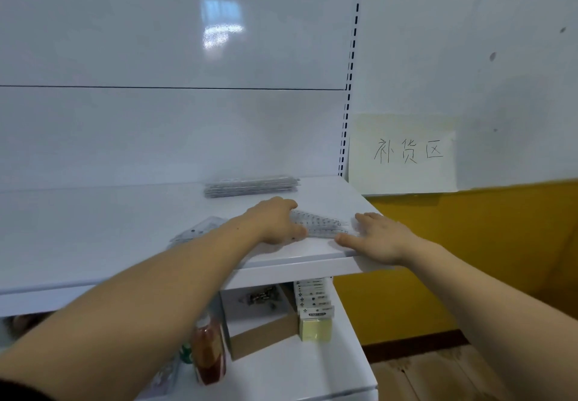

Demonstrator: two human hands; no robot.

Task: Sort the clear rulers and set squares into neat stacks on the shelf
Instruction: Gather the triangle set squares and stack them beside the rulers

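A pile of clear set squares (pixel 322 225) lies near the right front corner of the white shelf (pixel 93 232). My left hand (pixel 275 221) grips the pile's left end, fingers curled over it. My right hand (pixel 378 238) lies at the pile's right end with straight fingers against it and the thumb along its front edge. A neat stack of clear rulers (pixel 251 185) lies at the back of the shelf. Another clear set square (pixel 200 228) lies flat to the left, partly hidden by my left forearm.
A paper sign (pixel 403 153) with handwriting hangs on the wall right of the shelf. On the lower shelf stand a cardboard box (pixel 262 335), packs of sticky notes (pixel 314 310) and an orange-brown bottle (pixel 209 353). The shelf's right edge ends by a yellow wall (pixel 453 260).
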